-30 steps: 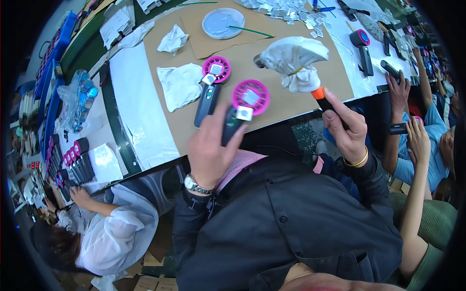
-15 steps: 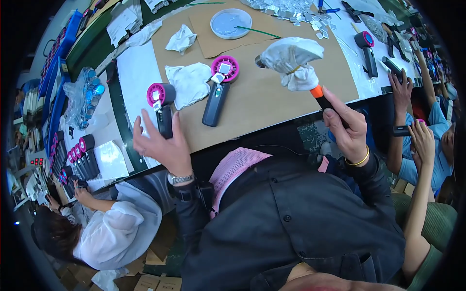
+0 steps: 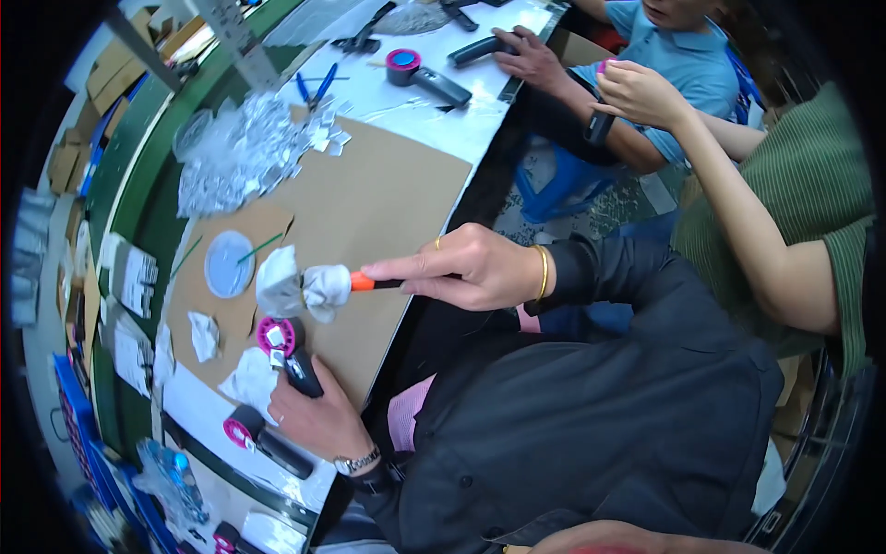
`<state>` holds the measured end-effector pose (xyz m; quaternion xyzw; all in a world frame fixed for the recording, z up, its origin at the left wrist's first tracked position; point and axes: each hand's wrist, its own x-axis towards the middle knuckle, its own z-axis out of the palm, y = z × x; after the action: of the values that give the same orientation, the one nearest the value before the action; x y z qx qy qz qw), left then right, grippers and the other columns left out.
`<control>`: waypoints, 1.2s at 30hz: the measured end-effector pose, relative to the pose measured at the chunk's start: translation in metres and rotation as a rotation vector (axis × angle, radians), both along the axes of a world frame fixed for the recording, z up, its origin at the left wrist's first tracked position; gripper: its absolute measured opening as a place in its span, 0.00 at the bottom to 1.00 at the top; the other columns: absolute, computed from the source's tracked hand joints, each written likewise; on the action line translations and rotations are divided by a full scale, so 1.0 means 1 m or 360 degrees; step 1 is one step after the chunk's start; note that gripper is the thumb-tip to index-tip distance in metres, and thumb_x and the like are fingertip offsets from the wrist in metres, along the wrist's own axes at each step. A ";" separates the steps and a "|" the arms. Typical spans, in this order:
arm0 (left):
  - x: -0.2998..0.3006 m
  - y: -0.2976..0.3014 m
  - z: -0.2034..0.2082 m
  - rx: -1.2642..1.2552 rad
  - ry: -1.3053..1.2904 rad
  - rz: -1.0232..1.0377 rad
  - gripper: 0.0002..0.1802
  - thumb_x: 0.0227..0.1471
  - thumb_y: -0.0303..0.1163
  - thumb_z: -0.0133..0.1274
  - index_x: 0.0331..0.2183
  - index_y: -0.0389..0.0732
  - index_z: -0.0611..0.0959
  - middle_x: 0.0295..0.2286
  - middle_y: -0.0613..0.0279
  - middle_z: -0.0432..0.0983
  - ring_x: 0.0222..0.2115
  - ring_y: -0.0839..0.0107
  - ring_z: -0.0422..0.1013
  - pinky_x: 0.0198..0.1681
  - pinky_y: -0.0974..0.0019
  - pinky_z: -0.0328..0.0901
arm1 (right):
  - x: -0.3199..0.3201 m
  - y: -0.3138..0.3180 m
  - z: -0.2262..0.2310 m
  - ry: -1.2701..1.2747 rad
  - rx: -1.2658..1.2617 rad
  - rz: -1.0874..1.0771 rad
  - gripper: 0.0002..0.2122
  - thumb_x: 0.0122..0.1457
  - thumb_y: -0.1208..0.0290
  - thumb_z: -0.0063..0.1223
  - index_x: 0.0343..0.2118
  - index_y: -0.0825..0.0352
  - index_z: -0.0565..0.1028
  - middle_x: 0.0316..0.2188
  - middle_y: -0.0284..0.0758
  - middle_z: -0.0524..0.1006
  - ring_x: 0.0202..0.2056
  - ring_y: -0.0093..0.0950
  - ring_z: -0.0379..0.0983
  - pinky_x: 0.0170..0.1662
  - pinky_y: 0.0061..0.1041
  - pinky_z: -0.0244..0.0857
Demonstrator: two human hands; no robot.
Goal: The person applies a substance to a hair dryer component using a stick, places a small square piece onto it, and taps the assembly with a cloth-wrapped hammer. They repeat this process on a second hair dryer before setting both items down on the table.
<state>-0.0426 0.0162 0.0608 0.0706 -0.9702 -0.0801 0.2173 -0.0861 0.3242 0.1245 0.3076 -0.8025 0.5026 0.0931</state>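
1. Right hand [image 3: 475,268]: we find it closed round the dark handle of a hammer [image 3: 361,281], index finger stretched along the orange collar. A ring and a yellow bangle are worn on this side.
2. Hammer: we note its head bound in white cloth [image 3: 280,284], held level over the cardboard [image 3: 388,175], just beyond the pink end of a fan. We cannot tell whether cloth and fan touch.
3. Left hand [image 3: 316,415]: we see thumb and fingers pinching the handle of that fan [image 3: 297,367] between them; a wristwatch [image 3: 357,461] sits at the cuff.
4. Gripped fan: it is at the near edge of the cardboard, pink head pointing away from the person, a silvery square on its face.
5. Spare fan [image 3: 268,441]: we record it lying left of the left hand, well apart from the hammer.
6. Surroundings: we list a rag [image 3: 249,377] beside the gripped fan, a smaller rag [image 3: 204,336] farther off, a round dish [image 3: 226,265] with a green stick [image 3: 261,247] across it, a heap of silvery squares [image 3: 231,171] and blue pliers [image 3: 321,86].
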 end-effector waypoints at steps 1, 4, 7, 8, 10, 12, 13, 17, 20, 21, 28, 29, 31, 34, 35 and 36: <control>0.002 0.001 0.001 0.0084 0.0039 -0.0081 0.28 0.57 0.47 0.70 0.47 0.32 0.84 0.37 0.44 0.80 0.42 0.42 0.76 0.45 0.45 0.69 | 0.002 0.001 0.003 -0.0048 0.0069 0.0023 0.24 0.64 0.82 0.63 0.64 0.60 0.80 0.28 0.43 0.82 0.25 0.35 0.79 0.32 0.32 0.71; 0.018 0.011 0.005 0.0210 0.0081 -0.0102 0.26 0.57 0.45 0.70 0.47 0.33 0.84 0.36 0.43 0.80 0.41 0.42 0.76 0.43 0.46 0.70 | 0.001 0.009 0.012 -0.0084 0.0130 0.0050 0.25 0.63 0.83 0.63 0.64 0.64 0.79 0.27 0.43 0.81 0.26 0.34 0.79 0.33 0.31 0.71; 0.005 0.020 -0.006 0.0555 -0.0061 -0.0267 0.25 0.58 0.43 0.69 0.50 0.37 0.83 0.37 0.47 0.82 0.36 0.44 0.80 0.39 0.48 0.72 | 0.002 0.014 0.017 -0.0086 0.0209 -0.0053 0.24 0.63 0.84 0.62 0.64 0.65 0.79 0.27 0.43 0.81 0.24 0.31 0.76 0.32 0.29 0.69; 0.001 0.022 -0.009 0.0607 -0.0039 -0.0316 0.26 0.58 0.42 0.69 0.52 0.38 0.83 0.37 0.48 0.82 0.35 0.44 0.80 0.38 0.48 0.73 | 0.004 0.018 0.018 -0.0120 0.0313 -0.0073 0.24 0.64 0.85 0.61 0.64 0.67 0.79 0.27 0.42 0.81 0.24 0.30 0.75 0.32 0.28 0.68; 0.004 0.020 -0.008 0.0554 0.0015 -0.0322 0.26 0.58 0.42 0.69 0.53 0.39 0.82 0.37 0.49 0.82 0.35 0.45 0.80 0.37 0.49 0.73 | 0.004 0.022 0.010 -0.0123 0.0282 -0.0065 0.23 0.64 0.85 0.61 0.63 0.69 0.78 0.28 0.40 0.82 0.23 0.28 0.73 0.32 0.26 0.67; 0.006 0.021 -0.006 0.0543 0.0012 -0.0258 0.26 0.58 0.42 0.69 0.53 0.39 0.82 0.37 0.50 0.82 0.34 0.46 0.80 0.36 0.50 0.73 | 0.002 0.025 0.012 -0.0177 0.0320 0.0033 0.23 0.64 0.85 0.61 0.63 0.69 0.78 0.29 0.40 0.82 0.24 0.28 0.73 0.32 0.27 0.67; 0.008 0.020 -0.005 0.0544 0.0023 -0.0269 0.26 0.58 0.41 0.68 0.53 0.40 0.82 0.37 0.50 0.81 0.34 0.46 0.80 0.36 0.50 0.73 | 0.001 0.024 0.014 -0.0210 0.0370 0.0059 0.23 0.64 0.86 0.61 0.63 0.70 0.79 0.29 0.40 0.82 0.24 0.27 0.73 0.33 0.27 0.67; 0.007 0.017 0.001 0.0554 -0.0022 -0.0297 0.25 0.58 0.40 0.68 0.53 0.40 0.82 0.36 0.52 0.81 0.32 0.48 0.80 0.34 0.51 0.73 | -0.006 0.014 0.011 -0.0191 0.0455 0.0127 0.23 0.64 0.86 0.60 0.62 0.70 0.79 0.30 0.42 0.82 0.25 0.28 0.74 0.33 0.27 0.67; 0.008 0.016 0.002 0.0560 -0.0046 -0.0297 0.25 0.58 0.40 0.68 0.53 0.40 0.82 0.35 0.53 0.80 0.31 0.50 0.80 0.33 0.52 0.73 | -0.007 0.010 0.014 -0.0161 0.0528 0.0157 0.23 0.64 0.86 0.60 0.62 0.70 0.79 0.30 0.42 0.82 0.25 0.28 0.74 0.33 0.27 0.67; 0.008 0.016 0.002 0.0556 -0.0044 -0.0300 0.25 0.58 0.40 0.68 0.53 0.40 0.82 0.35 0.54 0.80 0.31 0.50 0.79 0.32 0.52 0.73 | -0.007 0.008 0.016 -0.0157 0.0579 0.0156 0.23 0.64 0.86 0.60 0.62 0.69 0.79 0.30 0.43 0.82 0.25 0.28 0.74 0.33 0.27 0.67; 0.007 0.014 -0.001 0.0542 -0.0032 -0.0322 0.26 0.57 0.39 0.68 0.54 0.40 0.82 0.35 0.54 0.79 0.29 0.52 0.79 0.31 0.53 0.72 | -0.009 0.001 0.016 -0.0150 0.0656 0.0147 0.24 0.62 0.86 0.61 0.63 0.68 0.79 0.30 0.43 0.81 0.25 0.30 0.73 0.33 0.28 0.67; 0.007 0.014 -0.002 0.0539 -0.0032 -0.0325 0.26 0.57 0.39 0.68 0.54 0.40 0.82 0.35 0.54 0.79 0.29 0.52 0.79 0.31 0.54 0.72 | -0.009 0.000 0.018 -0.0145 0.0693 0.0148 0.24 0.62 0.86 0.61 0.63 0.67 0.79 0.29 0.43 0.81 0.25 0.30 0.73 0.32 0.28 0.67; 0.007 0.014 -0.002 0.0537 -0.0034 -0.0326 0.26 0.57 0.39 0.68 0.54 0.40 0.81 0.35 0.54 0.79 0.29 0.52 0.79 0.31 0.54 0.72 | -0.010 -0.001 0.021 -0.0140 0.0732 0.0150 0.24 0.62 0.86 0.61 0.63 0.67 0.79 0.29 0.43 0.81 0.25 0.30 0.73 0.32 0.28 0.67; 0.007 0.015 -0.002 0.0526 -0.0052 -0.0319 0.26 0.57 0.39 0.68 0.54 0.40 0.81 0.35 0.55 0.79 0.29 0.52 0.79 0.31 0.54 0.72 | -0.014 -0.002 0.024 -0.0108 0.0749 0.0160 0.25 0.62 0.86 0.61 0.64 0.66 0.79 0.27 0.43 0.79 0.24 0.31 0.72 0.31 0.29 0.66; 0.007 0.015 -0.001 0.0526 -0.0054 -0.0318 0.26 0.57 0.39 0.68 0.54 0.40 0.81 0.35 0.55 0.79 0.29 0.52 0.79 0.31 0.54 0.72 | -0.013 -0.002 0.024 -0.0109 0.0749 0.0161 0.25 0.62 0.86 0.61 0.64 0.66 0.79 0.27 0.43 0.79 0.24 0.31 0.72 0.31 0.29 0.66; 0.007 0.016 0.000 0.0553 -0.0082 -0.0302 0.26 0.57 0.39 0.68 0.53 0.39 0.82 0.36 0.53 0.80 0.31 0.51 0.80 0.33 0.53 0.73 | -0.012 -0.001 0.024 -0.0097 0.0742 0.0158 0.25 0.62 0.86 0.61 0.63 0.66 0.79 0.27 0.43 0.79 0.23 0.31 0.72 0.31 0.29 0.66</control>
<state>-0.0353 0.0321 0.0606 0.0172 -0.9494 -0.2648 0.1683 -0.0983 0.3228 0.1484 0.3446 -0.8832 0.3167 -0.0294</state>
